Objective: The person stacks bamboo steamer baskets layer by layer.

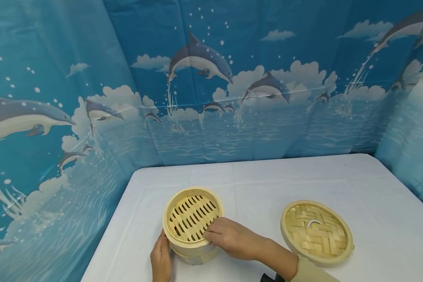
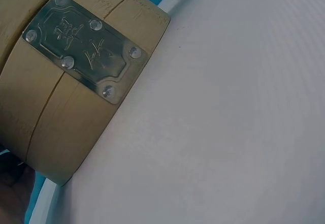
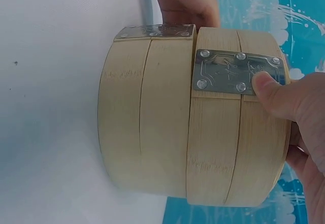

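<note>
A round bamboo steamer of two stacked tiers stands at the table's near left; the upper steamer basket shows its slatted floor. Beneath it sits the lower steamer basket. At the basket's near right rim, my right hand pinches the upper tier, thumb over the riveted metal plate, other fingers inside the rim. My left hand holds the steamer's left side, its fingertips partly hidden behind the wall. The left wrist view shows the steamer wall close up, with the left hand's grip out of sight.
A woven bamboo lid with a small white loop handle lies right of the steamer, near my right forearm. All stands on a white-covered table. Behind and beside it hangs a blue dolphin-print curtain.
</note>
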The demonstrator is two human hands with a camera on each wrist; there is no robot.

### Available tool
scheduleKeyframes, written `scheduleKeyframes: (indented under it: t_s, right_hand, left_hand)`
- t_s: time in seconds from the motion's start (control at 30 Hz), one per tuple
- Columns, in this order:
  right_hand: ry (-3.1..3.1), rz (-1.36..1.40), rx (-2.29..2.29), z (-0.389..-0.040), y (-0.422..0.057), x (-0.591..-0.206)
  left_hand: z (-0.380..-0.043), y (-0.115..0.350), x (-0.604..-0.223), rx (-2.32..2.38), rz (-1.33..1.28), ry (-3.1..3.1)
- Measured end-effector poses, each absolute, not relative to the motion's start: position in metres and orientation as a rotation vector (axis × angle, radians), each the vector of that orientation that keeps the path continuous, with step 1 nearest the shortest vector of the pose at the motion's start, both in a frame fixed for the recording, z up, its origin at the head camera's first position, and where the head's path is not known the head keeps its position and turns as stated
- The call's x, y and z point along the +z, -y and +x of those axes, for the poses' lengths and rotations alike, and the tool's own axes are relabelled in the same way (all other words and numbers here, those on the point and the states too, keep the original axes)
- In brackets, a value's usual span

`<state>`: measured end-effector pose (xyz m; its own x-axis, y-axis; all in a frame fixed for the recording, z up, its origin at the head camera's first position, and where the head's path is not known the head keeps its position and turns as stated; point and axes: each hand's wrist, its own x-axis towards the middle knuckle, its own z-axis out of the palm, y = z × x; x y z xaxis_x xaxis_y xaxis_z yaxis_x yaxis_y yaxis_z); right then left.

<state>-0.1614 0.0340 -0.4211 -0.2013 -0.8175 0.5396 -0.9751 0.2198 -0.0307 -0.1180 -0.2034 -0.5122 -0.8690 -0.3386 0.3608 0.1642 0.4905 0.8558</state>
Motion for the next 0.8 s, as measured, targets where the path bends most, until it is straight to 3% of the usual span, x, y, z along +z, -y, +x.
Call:
scheduleKeyframes:
  t_s: [0.8]
  right_hand:
    - [2.063, 1.670, 0.482, -0.1673, -0.0292, -0.4170]
  left_hand:
    - [-0.1162, 0.2034, -0.5082, -1.424, 0.194, 2.261]
